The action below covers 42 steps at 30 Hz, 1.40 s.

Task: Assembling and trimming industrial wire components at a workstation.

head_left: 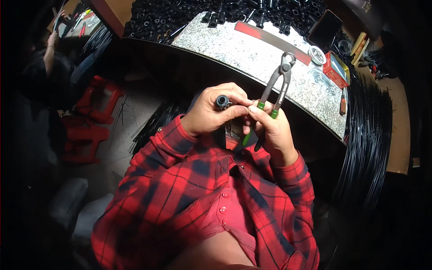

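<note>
My left hand is closed round a short black tubular part, whose round open end faces up. In my right hand is a pair of end-cutting pincers with green handles, the steel jaws pointing up and away from me. The thumb and fingertips of both hands meet between the tube and the pincers. Whatever small thing they may pinch there is too small to make out. Both hands are over my lap, just short of the worktable's near edge.
On the speckled worktable lie a pile of black parts, a red-and-grey flat bar, a phone, a round tub, a red box and a screwdriver. Black wires hang at right; red stools stand left. Another person's arm shows upper left.
</note>
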Each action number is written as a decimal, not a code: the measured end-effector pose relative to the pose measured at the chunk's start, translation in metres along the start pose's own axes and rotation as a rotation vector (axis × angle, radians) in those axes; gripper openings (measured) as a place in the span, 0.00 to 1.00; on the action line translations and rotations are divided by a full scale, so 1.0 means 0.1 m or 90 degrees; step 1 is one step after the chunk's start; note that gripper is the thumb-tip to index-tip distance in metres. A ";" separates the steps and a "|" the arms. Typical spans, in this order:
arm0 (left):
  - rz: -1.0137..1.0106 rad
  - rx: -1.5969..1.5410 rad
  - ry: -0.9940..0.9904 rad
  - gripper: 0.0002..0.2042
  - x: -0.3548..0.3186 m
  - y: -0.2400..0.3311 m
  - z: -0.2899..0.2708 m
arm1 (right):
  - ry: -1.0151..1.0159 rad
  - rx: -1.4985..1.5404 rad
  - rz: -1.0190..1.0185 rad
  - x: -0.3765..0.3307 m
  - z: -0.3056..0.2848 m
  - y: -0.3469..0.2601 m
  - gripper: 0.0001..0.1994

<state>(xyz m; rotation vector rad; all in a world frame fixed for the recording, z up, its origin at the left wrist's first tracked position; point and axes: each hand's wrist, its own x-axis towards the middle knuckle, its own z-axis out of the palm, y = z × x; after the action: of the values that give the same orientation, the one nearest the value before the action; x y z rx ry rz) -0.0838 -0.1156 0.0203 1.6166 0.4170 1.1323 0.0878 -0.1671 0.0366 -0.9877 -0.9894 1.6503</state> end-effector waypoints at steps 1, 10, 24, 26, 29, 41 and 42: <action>-0.001 0.004 -0.008 0.04 0.01 0.00 -0.01 | -0.013 0.020 0.012 0.03 -0.02 0.01 0.07; -0.072 0.059 0.043 0.03 0.06 -0.04 -0.12 | 0.044 -0.027 0.035 0.10 -0.01 -0.01 0.10; -0.079 -0.012 0.112 0.02 0.13 -0.05 -0.11 | 0.215 -1.088 -0.560 -0.04 -0.20 -0.17 0.33; -0.077 0.018 0.113 0.02 0.13 -0.01 -0.10 | 0.251 -1.113 -0.591 -0.02 -0.20 -0.18 0.33; -0.075 0.077 0.106 0.02 0.13 0.02 -0.09 | 0.248 -1.135 -0.596 -0.02 -0.19 -0.19 0.33; -0.066 0.106 0.100 0.03 0.14 0.02 -0.06 | 0.194 -1.141 -0.553 -0.05 -0.25 -0.21 0.28; -0.066 0.118 0.094 0.03 0.14 0.02 -0.06 | 0.190 -1.136 -0.554 -0.04 -0.25 -0.21 0.27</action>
<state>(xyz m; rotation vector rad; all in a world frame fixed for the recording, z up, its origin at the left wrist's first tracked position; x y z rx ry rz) -0.0830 -0.1030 0.0285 1.6550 0.7118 1.1652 0.1185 -0.1620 0.0483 -1.3794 -2.2097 -0.4456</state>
